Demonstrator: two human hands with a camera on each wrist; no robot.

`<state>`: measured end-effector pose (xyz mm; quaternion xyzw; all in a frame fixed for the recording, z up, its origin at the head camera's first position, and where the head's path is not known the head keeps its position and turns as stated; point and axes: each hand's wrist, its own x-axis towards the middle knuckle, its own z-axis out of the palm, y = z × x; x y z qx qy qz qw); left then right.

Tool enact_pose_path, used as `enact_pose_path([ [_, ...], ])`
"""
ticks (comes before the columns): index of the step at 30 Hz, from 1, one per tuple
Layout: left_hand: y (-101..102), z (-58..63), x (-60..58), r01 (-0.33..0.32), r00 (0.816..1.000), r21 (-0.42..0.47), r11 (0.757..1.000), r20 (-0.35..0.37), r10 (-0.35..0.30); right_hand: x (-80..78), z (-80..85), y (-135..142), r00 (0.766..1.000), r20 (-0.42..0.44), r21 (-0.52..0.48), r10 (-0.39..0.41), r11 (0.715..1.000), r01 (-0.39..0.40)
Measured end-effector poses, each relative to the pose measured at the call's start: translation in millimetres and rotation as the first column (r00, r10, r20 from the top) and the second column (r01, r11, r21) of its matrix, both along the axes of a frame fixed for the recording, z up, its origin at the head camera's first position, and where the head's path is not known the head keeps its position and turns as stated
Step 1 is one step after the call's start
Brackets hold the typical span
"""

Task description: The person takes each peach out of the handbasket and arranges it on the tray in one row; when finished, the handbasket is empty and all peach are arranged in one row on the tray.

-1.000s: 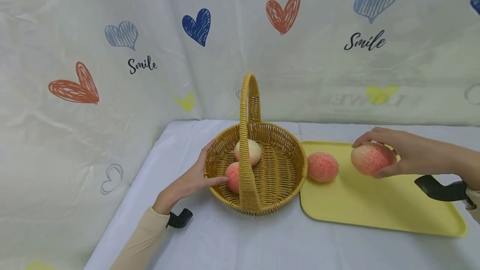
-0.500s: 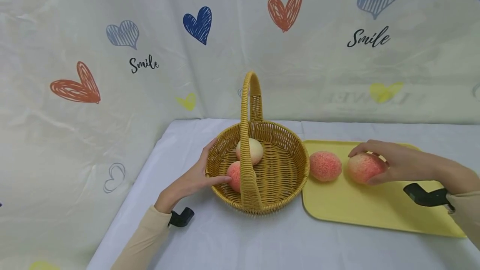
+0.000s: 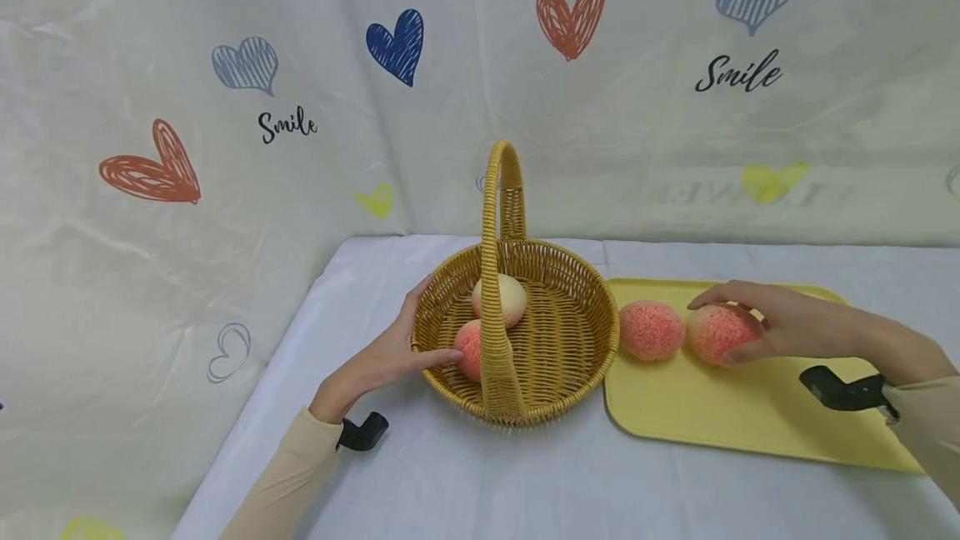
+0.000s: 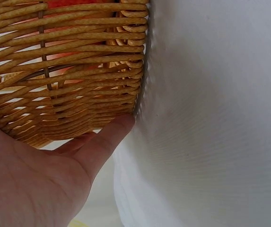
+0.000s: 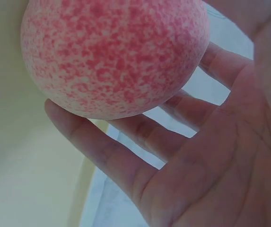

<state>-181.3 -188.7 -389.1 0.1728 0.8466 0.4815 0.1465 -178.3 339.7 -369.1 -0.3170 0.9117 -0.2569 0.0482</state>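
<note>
Fingers of both hands are clamped. A flat, oblong yellow tray (image 3: 720,407) lies at three o'clock of the round tan wicker basket (image 3: 555,348), whose nine-o'clock rim the left hand (image 3: 385,352) grips, as a second ago. The right hand (image 3: 791,321) holds a round, speckled pink-and-cream peach (image 3: 717,335), now lower and just beside an oval coral-pink peach (image 3: 651,330) on the tray. Inside the basket sit a round cream peach (image 3: 512,300) at eleven and a half-hidden pink peach (image 3: 469,346) at eight.
</note>
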Motion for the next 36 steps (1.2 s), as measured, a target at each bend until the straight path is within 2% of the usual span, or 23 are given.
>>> enact_pose_path([
  [17,1,-0.6,0.5,-0.006,1.0,0.001,1.0,0.003,0.006,-0.3,7.0,2,0.998,-0.053,-0.008,0.032,0.999,-0.033],
  [22,0,0.8,0.5,-0.009,1.0,-0.008,1.0,-0.001,0.009,0.2,14.5,0,1.0,-0.017,-0.004,-0.001,1.0,0.001],
  [25,0,1.0,0.4,-0.008,1.0,-0.003,1.0,0.002,0.008,-0.8,23.2,-4,1.0,-0.004,0.032,-0.024,0.999,0.024],
  [29,0,0.3,0.3,-0.006,1.0,0.009,1.0,0.012,0.006,-0.9,39.6,-18,0.998,-0.058,0.067,-0.017,0.998,0.021],
  [36,1,0.0,0.3,-0.006,1.0,0.023,1.0,0.019,0.005,-5.8,81.2,-76,0.994,-0.095,0.101,0.047,0.994,-0.037],
])
